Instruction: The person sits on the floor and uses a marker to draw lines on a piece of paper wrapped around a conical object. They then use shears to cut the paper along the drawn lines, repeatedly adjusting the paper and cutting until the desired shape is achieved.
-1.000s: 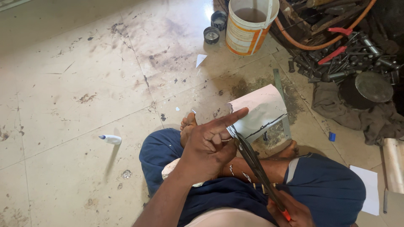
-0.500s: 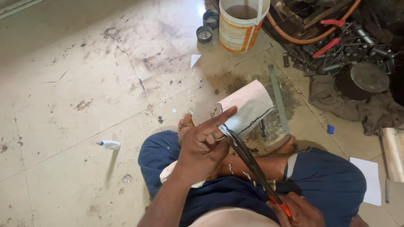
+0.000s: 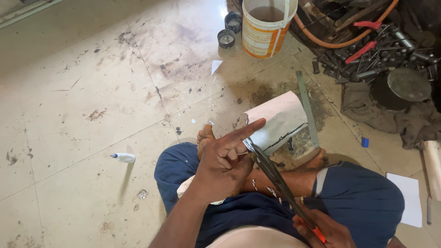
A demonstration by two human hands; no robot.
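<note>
Above the lap, white sheet [image 3: 280,117] between left hand [image 3: 225,165] and shears [image 3: 275,177].

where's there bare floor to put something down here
The widest bare floor lies ahead-left, bordered by the small white tube, the person's knee and the bucket. A small patch sits between the bucket and the white sheet. The upper right is crowded: tool pile, rags, hose.
</note>
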